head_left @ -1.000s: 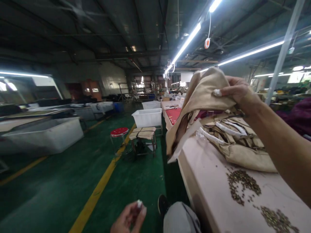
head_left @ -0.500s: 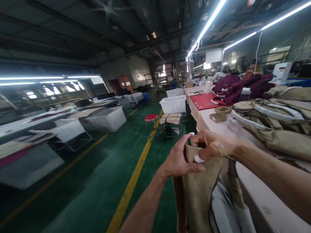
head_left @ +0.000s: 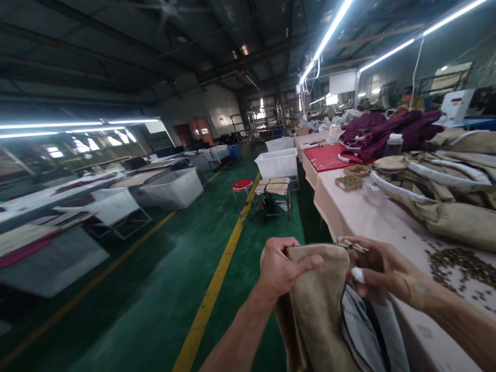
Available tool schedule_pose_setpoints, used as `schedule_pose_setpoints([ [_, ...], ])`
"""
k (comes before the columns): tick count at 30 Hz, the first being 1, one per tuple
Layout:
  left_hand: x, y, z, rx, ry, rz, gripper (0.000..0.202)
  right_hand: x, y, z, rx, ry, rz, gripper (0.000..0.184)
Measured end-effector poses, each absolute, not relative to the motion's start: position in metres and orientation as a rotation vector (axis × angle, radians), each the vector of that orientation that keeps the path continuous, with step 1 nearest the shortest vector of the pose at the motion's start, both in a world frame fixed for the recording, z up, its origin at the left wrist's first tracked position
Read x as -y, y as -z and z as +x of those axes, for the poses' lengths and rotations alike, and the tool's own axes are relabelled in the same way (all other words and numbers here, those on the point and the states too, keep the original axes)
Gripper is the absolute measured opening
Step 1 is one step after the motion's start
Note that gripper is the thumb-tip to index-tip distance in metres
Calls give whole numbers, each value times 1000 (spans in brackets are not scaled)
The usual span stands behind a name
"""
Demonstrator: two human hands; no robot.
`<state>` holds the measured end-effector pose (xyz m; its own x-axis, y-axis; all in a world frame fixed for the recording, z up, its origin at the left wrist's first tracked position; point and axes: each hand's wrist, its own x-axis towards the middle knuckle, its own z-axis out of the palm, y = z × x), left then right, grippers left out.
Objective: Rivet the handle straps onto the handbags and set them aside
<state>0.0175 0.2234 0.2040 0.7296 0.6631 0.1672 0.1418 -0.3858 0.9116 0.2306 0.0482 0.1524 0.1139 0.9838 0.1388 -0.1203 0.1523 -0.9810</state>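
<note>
A tan suede-like bag (head_left: 315,289) hangs between my hands, its zipped side gaping over a pale grey lining (head_left: 358,315). My left hand (head_left: 279,268) is closed on its upper left edge, thumb lying across the front. At the upper right, by the zipper edge, my right hand (head_left: 382,268) pinches the bag's rim. White tape wraps my right thumb tip, and a tan plaster is near the wrist. The lower part of the bag runs out of view.
A cloth-covered table (head_left: 341,206) runs along the right. On it are tan bags (head_left: 457,222), purple bags (head_left: 391,132), loose small metal pieces (head_left: 457,266) and a box of fittings (head_left: 349,182). Ahead stand a red stool (head_left: 242,184), a padded stool (head_left: 273,186) and a white bin (head_left: 277,163).
My right hand has shifted right, from the bag's top middle to its zipper edge. My left hand has lowered slightly, and the bag's top is spread wider.
</note>
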Motion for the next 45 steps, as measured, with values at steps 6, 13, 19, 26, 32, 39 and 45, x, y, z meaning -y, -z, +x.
schedule_pose_setpoints([
  [6,-208,-225,7,-560,-698,1909,48,-8,-155,236,990,-413,-1330,50],
  [13,-207,-197,14,-746,-555,2262,46,19,-178,244,1542,-92,-1542,27],
  [19,-167,-192,55,-162,-679,2431,68,26,-191,253,1655,-323,-1670,20],
  [26,-148,-161,114,-25,-343,1992,42,27,-170,297,1425,-1107,-1385,41],
  [32,-160,-142,133,-58,87,1457,55,48,-150,303,1379,-1088,-1343,42],
  [39,-139,-114,154,-53,221,1237,44,71,-82,289,865,-1261,-1001,47],
  [45,-129,-107,171,-93,266,1371,40,92,-56,289,743,-1187,-1119,53],
])
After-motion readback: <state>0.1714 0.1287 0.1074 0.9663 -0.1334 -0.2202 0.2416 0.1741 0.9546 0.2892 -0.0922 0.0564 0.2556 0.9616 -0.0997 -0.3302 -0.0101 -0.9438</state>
